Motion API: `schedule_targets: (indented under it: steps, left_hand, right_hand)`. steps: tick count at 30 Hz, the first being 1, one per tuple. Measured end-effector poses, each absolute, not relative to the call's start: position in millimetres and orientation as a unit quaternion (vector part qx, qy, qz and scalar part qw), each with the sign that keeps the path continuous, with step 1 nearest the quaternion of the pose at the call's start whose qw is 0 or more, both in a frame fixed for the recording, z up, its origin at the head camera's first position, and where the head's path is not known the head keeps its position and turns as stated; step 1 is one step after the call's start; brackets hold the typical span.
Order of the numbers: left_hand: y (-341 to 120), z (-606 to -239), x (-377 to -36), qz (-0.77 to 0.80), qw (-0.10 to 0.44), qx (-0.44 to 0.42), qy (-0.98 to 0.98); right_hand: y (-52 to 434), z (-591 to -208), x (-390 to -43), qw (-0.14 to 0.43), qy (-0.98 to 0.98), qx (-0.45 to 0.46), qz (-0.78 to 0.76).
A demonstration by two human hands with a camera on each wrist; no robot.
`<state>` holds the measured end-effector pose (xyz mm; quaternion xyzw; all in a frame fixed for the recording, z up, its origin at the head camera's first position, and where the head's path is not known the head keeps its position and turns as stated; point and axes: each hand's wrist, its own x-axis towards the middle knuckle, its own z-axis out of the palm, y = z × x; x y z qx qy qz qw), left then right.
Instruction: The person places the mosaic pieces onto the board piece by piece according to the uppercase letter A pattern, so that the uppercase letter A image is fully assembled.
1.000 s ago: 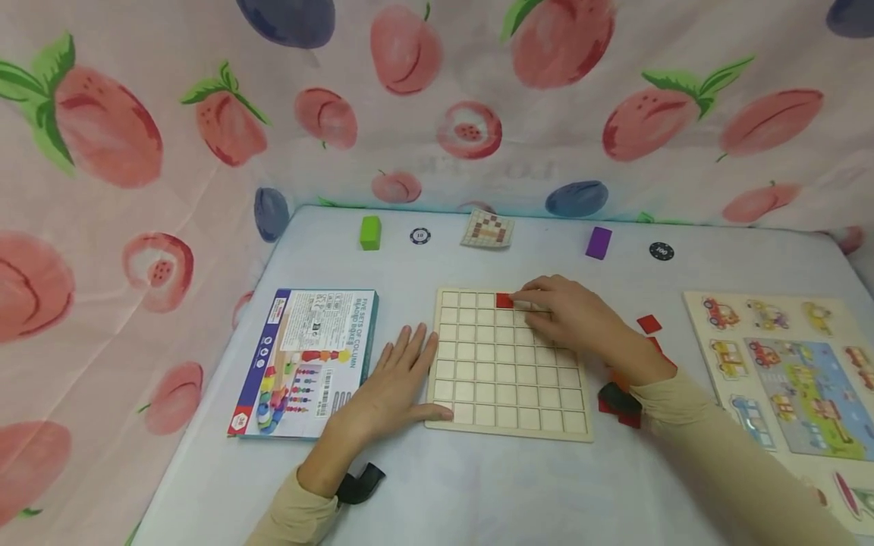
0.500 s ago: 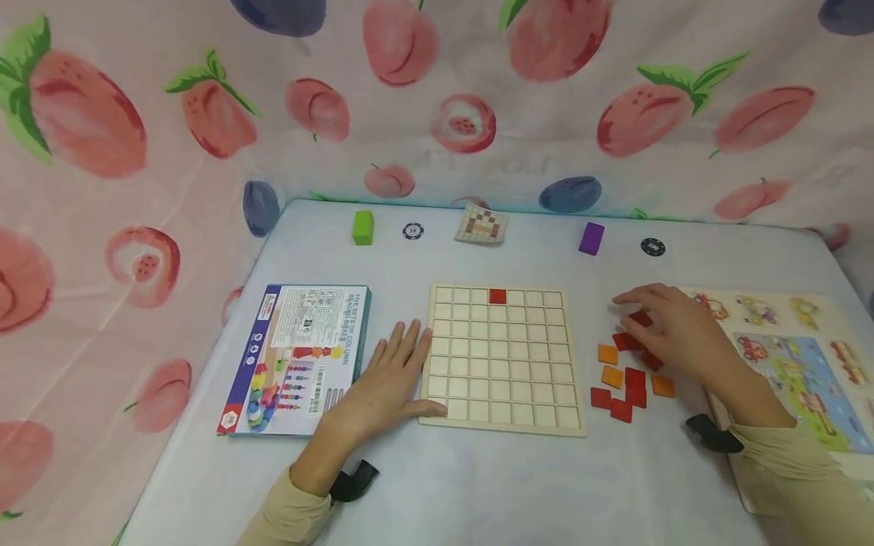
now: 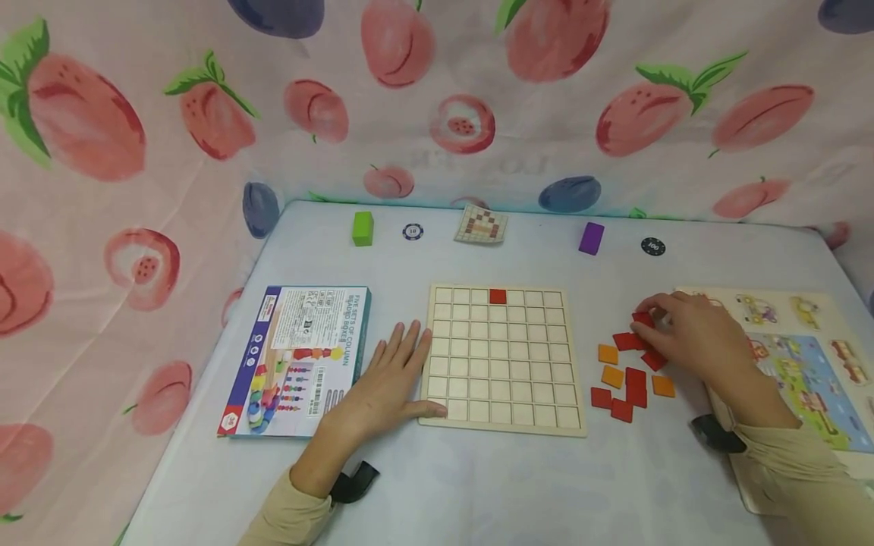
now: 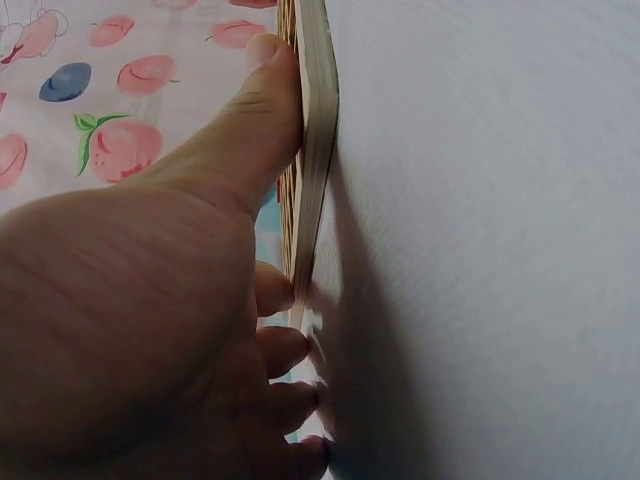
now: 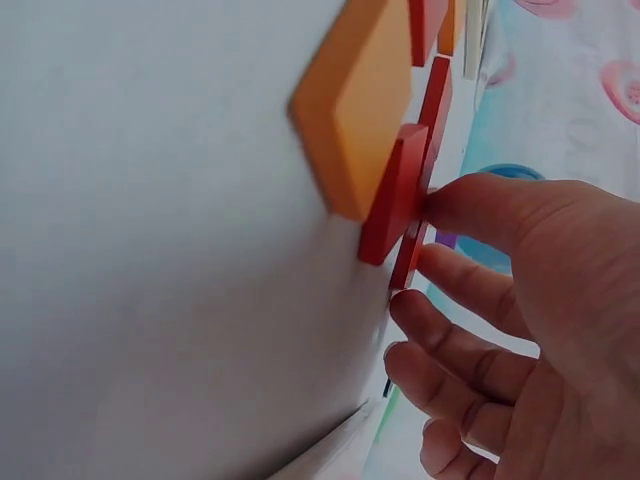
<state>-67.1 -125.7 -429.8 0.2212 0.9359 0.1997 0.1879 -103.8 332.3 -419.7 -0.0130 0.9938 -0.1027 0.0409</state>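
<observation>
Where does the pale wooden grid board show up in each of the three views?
Head: the pale wooden grid board lies centre on the table, left hand at its left edge.
Left wrist: only its edge shows, upper centre, thumb on it.
Right wrist: cannot tell.
Shared landmark: the left hand touching the board.

Pale wooden grid board (image 3: 503, 359) beside the left hand (image 3: 389, 379), one red tile (image 3: 498, 296) set in its far row. Loose red tiles (image 3: 630, 385) and orange tiles (image 3: 610, 365) by the right hand (image 3: 693, 334). Blue-edged box (image 3: 298, 358) with multicoloured bead print left of the left hand. Beyond both hands: green block (image 3: 363, 227), purple block (image 3: 591, 237). White backdrop cloth (image 3: 123, 152) printed with pink peaches and blue plums.
</observation>
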Motion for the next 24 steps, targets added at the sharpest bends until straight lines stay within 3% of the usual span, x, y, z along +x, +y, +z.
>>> schedule_targets:
  steps: [9,17,24]
  left_hand:
    - [-124.8,-429.3,-66.9,0.206,0.181,0.219,0.936]
    - [-124.4,-431.0,-66.6,0.204,0.185,0.213,0.937]
    - [-124.2,-432.7,-66.9,0.21,0.179,0.218,0.936]
  right_hand:
    - [319.5,-417.8,-109.0,0.015,0.991,-0.031,-0.128]
    - [285.9,-411.2,-111.5,0.048,0.981,-0.062,-0.179]
    - [242.7,-404.2,-121.0,0.045,0.969,-0.139,-0.201]
